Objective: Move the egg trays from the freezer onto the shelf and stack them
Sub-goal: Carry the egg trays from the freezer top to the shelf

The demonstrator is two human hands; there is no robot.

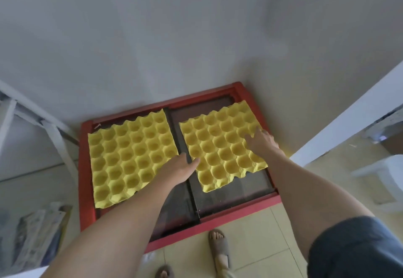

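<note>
Two yellow egg trays lie side by side on the dark glass lid of a red-framed chest freezer point(87, 168). The left tray point(128, 157) rests flat. The right tray point(218, 146) sits between my hands. My left hand point(181, 168) reaches to its near left edge, fingers spread, fingertips at the rim. My right hand point(260, 140) lies on the tray's right side, fingers curled over the cups near the edge. Whether either hand has a firm hold is unclear.
The freezer stands in a corner against grey walls. A white metal shelf frame point(54, 133) rises to the left, with papers or packets point(37, 234) low beside it. A white wall edge and a white plastic stool point(386, 175) are at the right. My sandalled feet point(218, 247) stand on beige tiles.
</note>
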